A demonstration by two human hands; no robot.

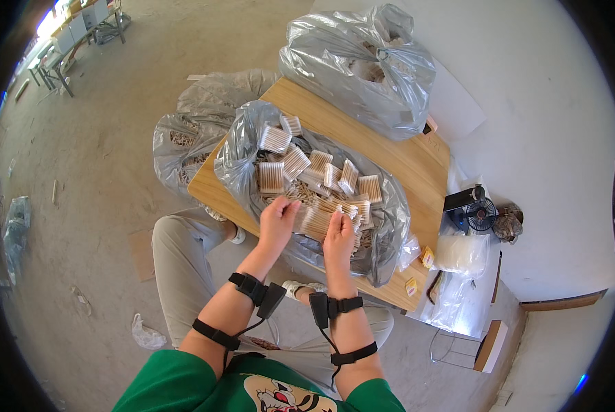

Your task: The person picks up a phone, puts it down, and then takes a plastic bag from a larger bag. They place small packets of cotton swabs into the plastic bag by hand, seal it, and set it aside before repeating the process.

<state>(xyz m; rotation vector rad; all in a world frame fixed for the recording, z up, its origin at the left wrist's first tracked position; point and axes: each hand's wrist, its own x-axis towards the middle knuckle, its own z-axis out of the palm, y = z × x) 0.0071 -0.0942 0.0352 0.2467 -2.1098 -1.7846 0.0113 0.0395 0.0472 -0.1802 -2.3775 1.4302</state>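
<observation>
A grey plastic bag (242, 141) lies spread open on the wooden table, with loose cotton swabs (307, 195) and several flat packs of cotton swabs (275, 140) in it. At the near side of the bag, my right hand (339, 240) grips a bundle of cotton swabs (317, 218) between thumb and fingers. My left hand (279, 221) is closed in a pinch close to the bundle's left end. What sits between its fingertips, if anything, is too small to make out.
The wooden table (417, 161) carries another large grey bag (342, 51) at the back. More bags of swabs (177, 154) rest on the floor at left. A small fan (481, 214), a clear plastic packet (462, 254) and yellow-and-white small packs (411, 286) are at right.
</observation>
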